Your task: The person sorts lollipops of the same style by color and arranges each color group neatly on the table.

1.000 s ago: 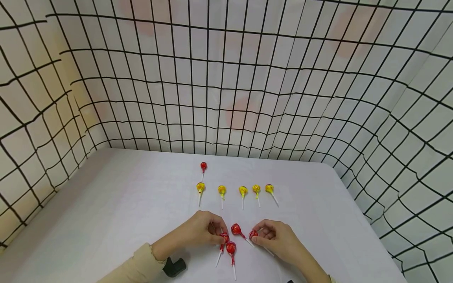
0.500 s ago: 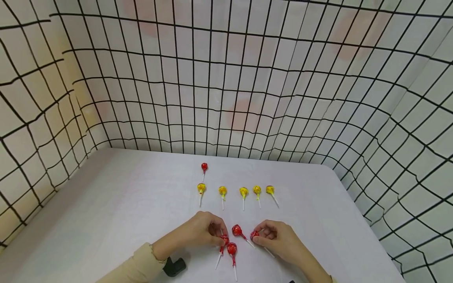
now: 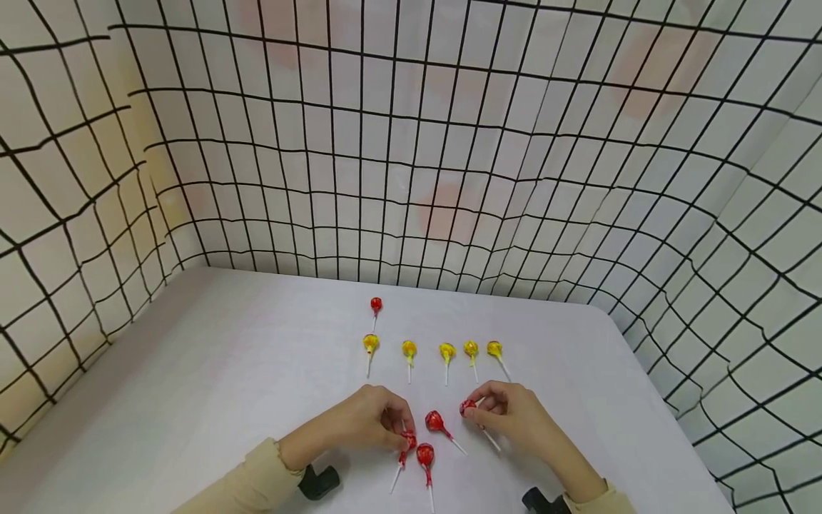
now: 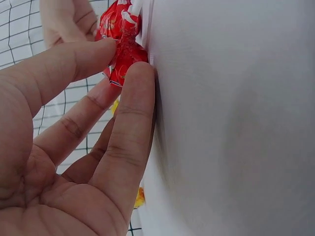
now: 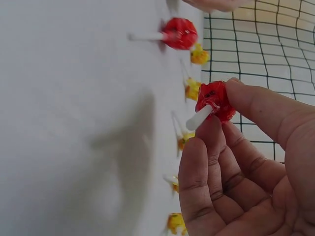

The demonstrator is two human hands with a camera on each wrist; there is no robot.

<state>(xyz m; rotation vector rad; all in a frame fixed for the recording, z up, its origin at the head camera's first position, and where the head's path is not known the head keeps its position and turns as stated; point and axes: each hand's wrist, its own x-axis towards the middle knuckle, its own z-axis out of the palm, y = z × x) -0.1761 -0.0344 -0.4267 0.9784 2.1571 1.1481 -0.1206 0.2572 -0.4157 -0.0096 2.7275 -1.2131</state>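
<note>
My left hand (image 3: 369, 421) pinches a red-wrapped lollipop (image 4: 118, 29) by its head, low at the white tabletop, with the stick pointing toward me in the head view. My right hand (image 3: 516, 421) holds another red lollipop (image 5: 211, 101) between thumb and fingers; in the right wrist view it is off the surface, its white stick free. Between the hands lie two loose red lollipops, one farther (image 3: 434, 421) and one nearer (image 3: 425, 455). Beyond them runs a row of several yellow lollipops, from the leftmost (image 3: 370, 344) to the rightmost (image 3: 494, 348).
One more red lollipop (image 3: 376, 304) lies behind the leftmost yellow one. A white cloth covers the table (image 3: 257, 343). Black wire grid (image 3: 398, 164) stands along the back and sides. A dark strap piece (image 3: 319, 482) shows by the left wrist, another (image 3: 542, 502) by the right.
My right hand has lifted its red lollipop and moved slightly away from me, toward the yellow row. The left hand stays at its lollipop. The head view has shifted a little.
</note>
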